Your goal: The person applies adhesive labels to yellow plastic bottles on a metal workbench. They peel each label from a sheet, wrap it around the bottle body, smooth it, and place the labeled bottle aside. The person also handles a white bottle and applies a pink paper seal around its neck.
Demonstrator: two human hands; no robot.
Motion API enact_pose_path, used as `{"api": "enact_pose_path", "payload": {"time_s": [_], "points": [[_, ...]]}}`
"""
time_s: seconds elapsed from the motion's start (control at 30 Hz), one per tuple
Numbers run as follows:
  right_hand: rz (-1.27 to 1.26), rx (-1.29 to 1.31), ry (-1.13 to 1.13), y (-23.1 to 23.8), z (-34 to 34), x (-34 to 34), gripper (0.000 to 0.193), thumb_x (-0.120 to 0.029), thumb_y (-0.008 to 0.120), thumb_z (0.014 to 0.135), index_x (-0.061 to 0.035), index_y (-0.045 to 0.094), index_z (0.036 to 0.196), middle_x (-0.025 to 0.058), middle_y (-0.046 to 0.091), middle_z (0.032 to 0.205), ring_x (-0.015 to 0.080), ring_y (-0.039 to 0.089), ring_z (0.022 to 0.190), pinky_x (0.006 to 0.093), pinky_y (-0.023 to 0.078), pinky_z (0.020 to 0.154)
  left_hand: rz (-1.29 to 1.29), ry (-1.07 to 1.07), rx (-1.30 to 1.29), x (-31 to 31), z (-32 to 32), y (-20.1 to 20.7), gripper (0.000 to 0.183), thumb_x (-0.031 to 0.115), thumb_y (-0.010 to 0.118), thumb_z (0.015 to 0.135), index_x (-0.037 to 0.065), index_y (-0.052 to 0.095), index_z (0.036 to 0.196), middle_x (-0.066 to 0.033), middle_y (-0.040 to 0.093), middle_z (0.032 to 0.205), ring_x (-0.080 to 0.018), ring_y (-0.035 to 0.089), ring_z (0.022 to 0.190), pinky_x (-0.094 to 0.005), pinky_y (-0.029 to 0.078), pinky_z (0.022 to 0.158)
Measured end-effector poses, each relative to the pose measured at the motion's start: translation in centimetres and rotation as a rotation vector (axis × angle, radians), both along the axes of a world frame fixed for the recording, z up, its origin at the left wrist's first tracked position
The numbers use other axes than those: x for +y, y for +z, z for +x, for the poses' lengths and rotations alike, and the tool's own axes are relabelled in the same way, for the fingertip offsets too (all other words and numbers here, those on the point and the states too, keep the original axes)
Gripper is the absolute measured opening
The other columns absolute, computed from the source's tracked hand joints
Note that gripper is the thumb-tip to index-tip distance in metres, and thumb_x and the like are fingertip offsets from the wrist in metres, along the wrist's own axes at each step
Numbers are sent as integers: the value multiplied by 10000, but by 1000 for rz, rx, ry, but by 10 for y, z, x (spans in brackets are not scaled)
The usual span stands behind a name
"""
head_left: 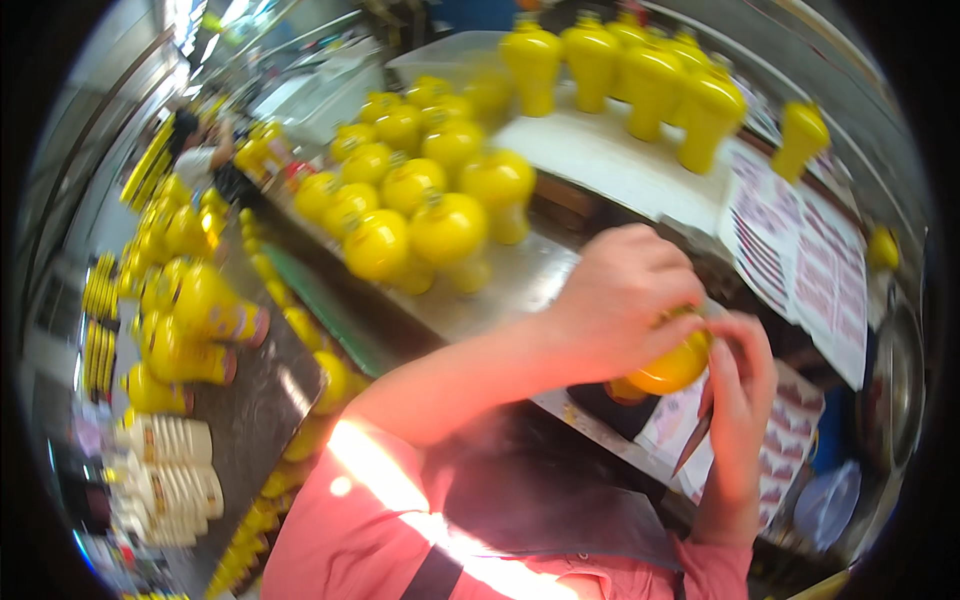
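A glossy yellow vase (672, 370) is between my two hands, its rounded shoulder showing and its neck mostly covered by fingers. My left hand (632, 290) is closed over the top of it, fingers curled at the neck. On the other side, my right hand (742, 375) has its thumb and fingers bent against the vase's neck. A thin, dark, pointed tool (693, 445) sticks out from that hand and points down. Beneath the vase lie printed sheets of small reddish patterns (790, 425). Motion blur hides the fingertips' exact contact.
Several yellow vases (448, 228) stand crowded on the metal bench to the left. More yellow vases (655, 85) line a white board behind. Patterned sheets (800, 260), a clear plastic bowl (828, 503) and a round metal pan (893, 385) lie right. Another person (200, 155) is far left.
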State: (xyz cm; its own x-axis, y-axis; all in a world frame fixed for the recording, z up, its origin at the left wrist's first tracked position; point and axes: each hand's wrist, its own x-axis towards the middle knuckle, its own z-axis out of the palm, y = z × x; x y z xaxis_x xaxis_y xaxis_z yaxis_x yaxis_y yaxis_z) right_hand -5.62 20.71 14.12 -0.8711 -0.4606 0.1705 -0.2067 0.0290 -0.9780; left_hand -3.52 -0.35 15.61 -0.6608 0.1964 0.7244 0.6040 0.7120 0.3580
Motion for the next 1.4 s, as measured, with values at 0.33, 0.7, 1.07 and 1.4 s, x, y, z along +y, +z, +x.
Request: {"api": "enact_pose_path", "payload": {"time_s": [0.33, 0.7, 1.07, 1.4], "points": [[-229, 211, -41, -31, 9, 19, 179, 41, 585, 956, -15, 586, 1125, 132, 690, 1023, 32, 421, 491, 172, 322, 455, 141, 203, -18, -11, 83, 2, 136, 126, 793, 782, 59, 684, 828, -80, 677, 880, -301, 635, 856, -412, 518, 763], [-510, -75, 382, 1, -62, -54, 233, -177, 558, 1077, -21, 604, 1244, 120, 711, 862, 74, 388, 353, 207, 271, 371, 310, 776, 117, -99, 282, 103, 63, -25, 744, 865, 8, 704, 901, -40, 692, 930, -119, 655, 863, -268, 524, 792], [-386, -241, 296, -4, -58, -110, 304, -273, 583, 1063, -44, 609, 1260, 76, 683, 868, 54, 370, 387, 209, 278, 356, 249, 1723, 158, -152, 429, 112, 138, 130, 793, 837, 20, 714, 864, -77, 716, 769, -159, 697, 694, -294, 532, 675], [-255, -359, 290, -29, -61, -124, 318, -289, 600, 1045, -66, 604, 1272, 79, 703, 894, 75, 424, 399, 227, 305, 346, 257, 1912, 38, -182, 468, 91, 151, 172, 753, 877, 28, 711, 889, -82, 696, 767, -202, 661, 708, -324, 509, 679]]}}
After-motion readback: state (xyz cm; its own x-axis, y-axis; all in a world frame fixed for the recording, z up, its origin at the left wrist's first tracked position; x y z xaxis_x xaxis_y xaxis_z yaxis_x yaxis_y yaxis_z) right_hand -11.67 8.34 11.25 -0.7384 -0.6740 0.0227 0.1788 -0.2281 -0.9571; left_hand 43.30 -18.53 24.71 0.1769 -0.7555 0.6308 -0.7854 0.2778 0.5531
